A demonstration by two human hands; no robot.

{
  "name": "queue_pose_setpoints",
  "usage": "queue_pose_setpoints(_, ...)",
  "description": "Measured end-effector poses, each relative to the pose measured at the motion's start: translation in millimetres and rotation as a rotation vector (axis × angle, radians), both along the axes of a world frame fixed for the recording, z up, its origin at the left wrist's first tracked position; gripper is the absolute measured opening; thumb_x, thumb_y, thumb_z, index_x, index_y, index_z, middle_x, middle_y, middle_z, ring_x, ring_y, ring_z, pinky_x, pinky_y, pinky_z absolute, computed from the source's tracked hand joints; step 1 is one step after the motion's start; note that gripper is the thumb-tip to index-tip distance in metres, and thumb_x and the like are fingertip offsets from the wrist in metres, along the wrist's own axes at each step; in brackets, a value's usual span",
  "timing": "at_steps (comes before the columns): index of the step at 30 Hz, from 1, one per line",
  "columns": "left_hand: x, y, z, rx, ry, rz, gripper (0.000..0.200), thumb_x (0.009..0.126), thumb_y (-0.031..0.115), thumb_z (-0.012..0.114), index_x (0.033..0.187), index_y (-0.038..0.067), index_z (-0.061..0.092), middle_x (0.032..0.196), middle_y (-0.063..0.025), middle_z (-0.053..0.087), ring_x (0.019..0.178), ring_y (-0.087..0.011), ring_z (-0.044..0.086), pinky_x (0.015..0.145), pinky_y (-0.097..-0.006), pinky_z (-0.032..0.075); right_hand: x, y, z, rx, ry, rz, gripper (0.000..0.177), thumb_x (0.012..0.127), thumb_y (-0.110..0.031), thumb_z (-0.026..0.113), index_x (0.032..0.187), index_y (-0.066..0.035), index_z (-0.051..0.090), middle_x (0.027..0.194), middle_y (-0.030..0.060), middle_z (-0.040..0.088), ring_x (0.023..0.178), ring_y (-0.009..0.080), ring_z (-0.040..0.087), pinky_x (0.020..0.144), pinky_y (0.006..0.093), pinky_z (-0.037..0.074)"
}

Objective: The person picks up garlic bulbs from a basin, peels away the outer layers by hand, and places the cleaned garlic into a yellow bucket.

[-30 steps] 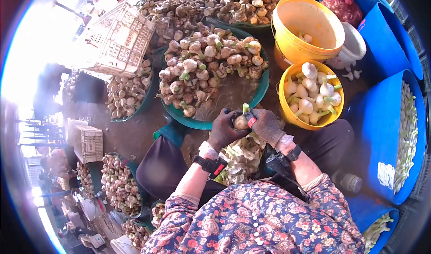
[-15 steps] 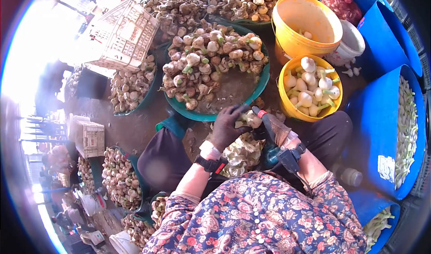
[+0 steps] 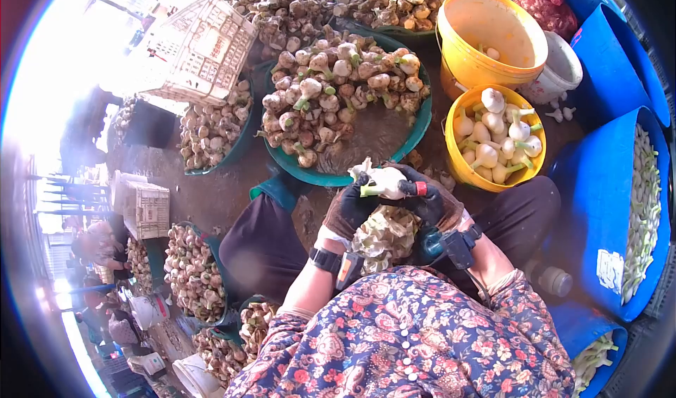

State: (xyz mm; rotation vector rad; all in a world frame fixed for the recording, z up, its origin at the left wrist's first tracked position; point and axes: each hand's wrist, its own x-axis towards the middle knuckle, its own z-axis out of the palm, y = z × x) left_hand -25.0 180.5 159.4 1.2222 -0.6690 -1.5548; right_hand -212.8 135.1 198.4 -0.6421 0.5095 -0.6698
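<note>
Head view. A person seated among heaps of garlic works one garlic bulb [image 3: 386, 182], which sits just outside the near rim of the green basin [image 3: 310, 176], between both gloved hands and above the lap.

The left hand [image 3: 350, 208] is curled around the stalk end, with the fingers closed and the short green stem sticking out past them. The right hand [image 3: 429, 201] is clenched on the opposite end. A red-banded piece [image 3: 421, 187] lies against its thumb, and what it is cannot be told. Neither hand is slack, and both grasp the bulb.

The step in hand appears to be stripping the outer skin. It is judged to go best with the left hand steadying the stem while the right peels outward in thin layers, leaving the white surface unbruised.

A pile of loose skins [image 3: 384, 236] lies on the lap, on the person's side of the basin. To the basin's right stands a small yellow bucket [image 3: 458, 169] holding clean white bulbs. Beyond that bucket is a larger yellow bucket [image 3: 465, 74], nearly empty. A blue tub [image 3: 598, 187] of cut stalks sits farther right of the basin.
</note>
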Motion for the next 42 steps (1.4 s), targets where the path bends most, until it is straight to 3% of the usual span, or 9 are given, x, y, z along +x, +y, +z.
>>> queue_pose_setpoints(5,11,5,-4,-0.092,-0.047,-0.021,0.021,0.09,0.005,0.054,0.11,-0.002,0.057,0.101,-0.0059,0.063,0.09,-0.0134,0.06,0.077,-0.0276,0.05,6,-4,-4,-0.274,0.217,0.034,0.058,0.086,-0.013,0.063,0.137,-0.002,0.036,0.124,0.0076,0.052,0.112,0.0139,0.049,0.096,0.0285,0.041)
queue_pose_setpoints(7,18,1,-24,0.182,0.638,0.11,0.021,0.092,0.006,0.052,0.11,-0.003,0.057,0.097,-0.0047,0.062,0.087,-0.0126,0.059,0.075,-0.0267,0.05,15,2,-9,-0.853,0.564,-0.183,0.052,0.086,-0.011,0.062,0.134,-0.006,0.042,0.122,0.0067,0.053,0.111,0.0144,0.05,0.096,0.0293,0.041)
queue_pose_setpoints(8,15,1,-23,0.057,0.243,0.053,0.021,0.092,0.008,0.052,0.11,-0.003,0.057,0.096,-0.0041,0.062,0.086,-0.0122,0.059,0.074,-0.0258,0.05,18,5,-13,-1.141,0.74,-0.297,0.049,0.087,-0.01,0.061,0.133,-0.008,0.045,0.122,0.0062,0.053,0.111,0.0146,0.05,0.095,0.0297,0.042)
queue_pose_setpoints(11,7,3,2,-0.207,-0.561,-0.102,0.023,0.094,0.015,0.054,0.11,-0.001,0.058,0.094,-0.0027,0.061,0.085,-0.011,0.058,0.073,-0.0243,0.049,20,6,-28,-0.896,0.742,-0.259,0.038,0.086,-0.009,0.061,0.124,-0.012,0.055,0.122,0.0046,0.053,0.107,0.0138,0.052,0.092,0.0292,0.044)
queue_pose_setpoints(14,-1,3,46,0.007,-0.149,-0.067,0.03,0.091,0.026,0.059,0.106,0.0,0.061,0.099,-0.0045,0.063,0.089,-0.0105,0.057,0.076,-0.026,0.048,16,-5,-36,-0.052,0.26,-0.316,0.029,0.087,-0.012,0.061,0.115,-0.005,0.061,0.108,0.0038,0.06,0.094,0.0106,0.057,0.083,0.0255,0.047)
queue_pose_setpoints(20,10,28,45,-0.099,-1.108,-1.384,0.05,0.077,0.025,0.073,0.12,0.004,0.056,0.109,-0.0192,0.061,0.096,-0.0311,0.06,0.084,-0.036,0.048,-5,-23,-34,0.18,0.32,-0.364,0.025,0.086,-0.022,0.065,0.103,-0.004,0.065,0.094,0.0024,0.065,0.08,0.0109,0.06,0.072,0.0246,0.049)
queue_pose_setpoints(26,-16,-6,42,-0.41,-0.899,-0.155,0.04,0.074,0.015,0.075,0.11,0.004,0.062,0.096,-0.0121,0.062,0.086,-0.02,0.06,0.078,-0.0297,0.047,7,-12,-30,0.001,0.426,-0.213,0.025,0.088,-0.022,0.063,0.104,-0.003,0.065,0.094,0.0023,0.064,0.081,0.0094,0.058,0.072,0.0238,0.047)
queue_pose_setpoints(29,-14,-16,27,-0.14,-0.362,-0.053,0.023,0.077,0.011,0.072,0.096,0.0,0.066,0.081,-0.0085,0.06,0.078,-0.0159,0.058,0.074,-0.027,0.046,8,-12,-21,-0.064,0.34,-0.142,0.024,0.089,-0.022,0.06,0.103,-0.003,0.065,0.092,0.0019,0.064,0.081,0.0102,0.059,0.072,0.0249,0.048)
queue_pose_setpoints(42,40,34,94,-0.162,-0.023,-0.424,0.011,0.08,0.008,0.067,0.086,0.001,0.062,0.085,-0.0045,0.062,0.078,-0.011,0.057,0.073,-0.0269,0.046,-2,-22,-56,0.339,0.244,-0.302,0.023,0.086,-0.028,0.062,0.094,-0.007,0.066,0.086,0.0006,0.065,0.073,0.0113,0.06,0.066,0.024,0.048)
